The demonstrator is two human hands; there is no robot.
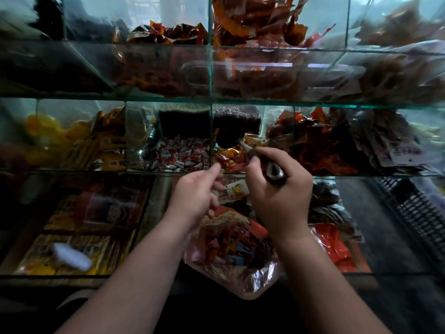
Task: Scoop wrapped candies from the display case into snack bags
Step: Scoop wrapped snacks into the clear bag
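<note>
A glass display case (212, 102) holds snacks in compartments. My right hand (281, 191) grips the handle of a metal scoop (273, 173). The scoop's dark bowl (228, 139) reaches into the middle compartment, over mixed colourful wrapped candies (228, 161). One compartment to the left lie red-and-white wrapped candies (183, 154). My left hand (195, 196) pinches the rim of a clear snack bag (231, 251), its index finger stretched up toward the candy compartment. The bag hangs between my forearms with several wrapped candies inside.
Red and orange snack packets (252, 25) fill the upper shelf, and more packets (320, 145) sit right of the candies. Yellow items (45, 131) are at mid left. Flat yellow packs (79, 251) lie in the lower left bin. A black plastic crate (419, 208) stands at right.
</note>
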